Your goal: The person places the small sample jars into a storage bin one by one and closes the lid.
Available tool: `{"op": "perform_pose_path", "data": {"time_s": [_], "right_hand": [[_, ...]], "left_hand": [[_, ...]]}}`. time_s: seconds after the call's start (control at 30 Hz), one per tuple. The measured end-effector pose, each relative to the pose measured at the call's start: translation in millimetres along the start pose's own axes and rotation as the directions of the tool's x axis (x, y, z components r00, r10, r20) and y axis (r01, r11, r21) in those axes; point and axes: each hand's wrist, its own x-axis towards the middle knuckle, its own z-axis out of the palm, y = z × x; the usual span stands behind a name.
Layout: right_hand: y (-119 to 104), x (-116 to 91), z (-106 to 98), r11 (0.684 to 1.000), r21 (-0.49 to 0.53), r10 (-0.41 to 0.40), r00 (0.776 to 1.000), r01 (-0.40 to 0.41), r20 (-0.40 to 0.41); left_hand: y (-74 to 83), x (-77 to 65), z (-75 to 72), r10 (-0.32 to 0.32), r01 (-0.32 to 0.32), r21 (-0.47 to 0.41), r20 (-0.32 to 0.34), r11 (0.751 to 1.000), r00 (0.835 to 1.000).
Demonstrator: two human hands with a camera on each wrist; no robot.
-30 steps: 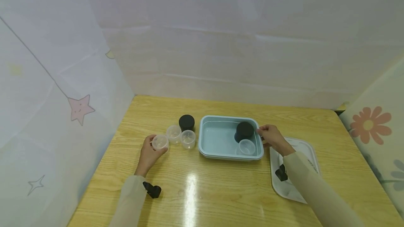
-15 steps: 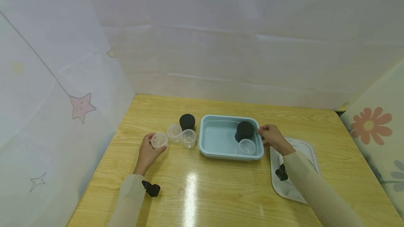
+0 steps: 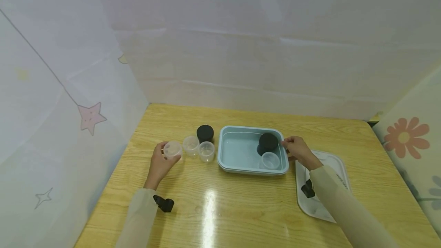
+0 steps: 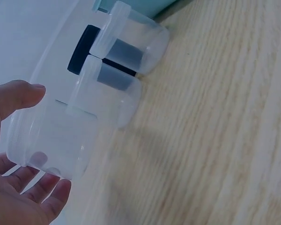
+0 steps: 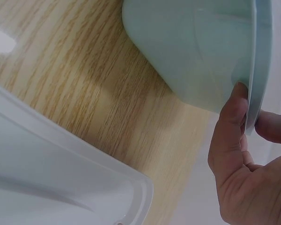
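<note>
My left hand (image 3: 159,167) grips a small clear plastic jar (image 3: 172,149) at the left of the table. In the left wrist view, the thumb lies over one side of this jar (image 4: 63,136) and the fingers curl round the other. Beside it on the table stand two similar clear jars (image 3: 207,151) and a jar with a black lid (image 3: 205,131). My right hand (image 3: 299,151) pinches the right rim of a light blue tub (image 3: 237,150) between thumb and fingers. Inside the tub's right side are a black-topped jar (image 3: 268,141) and a clear jar (image 3: 270,160).
A pale, rounded rectangular lid (image 3: 311,208) lies on the table right of the tub, partly under the right forearm. The wooden table (image 3: 186,209) meets printed cloth walls (image 3: 241,60) at the back and sides. A black wrist camera (image 3: 164,204) sits on the left sleeve.
The left hand has shifted slightly up and left in the head view, carrying the clear jar away from the other jars. The right hand stays at the tub's rim.
</note>
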Motion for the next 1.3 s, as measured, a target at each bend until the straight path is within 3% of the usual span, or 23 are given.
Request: {"op": "perform_pose_path", "data": {"time_s": [0.67,1.0,1.3], "right_hand": [[0,0,-1,1.000,0.004,-0.009,1.000,0.009,-0.002],[0,1,0,1.000,0.001,-0.006,1.000,0.006,-0.001],[0,0,1,1.000,-0.002,-0.006,1.000,0.006,-0.013]], "left_hand": [[33.4,8.0,-1.2,0.116,-0.116,-0.016,0.003,0.993,0.993],[45.7,13.6,10.7,0.151,-0.150,-0.043,0.026,0.988,0.988],[67.2,16.7,25.2,0.189,-0.186,-0.058,0.056,0.981,0.980]]}}
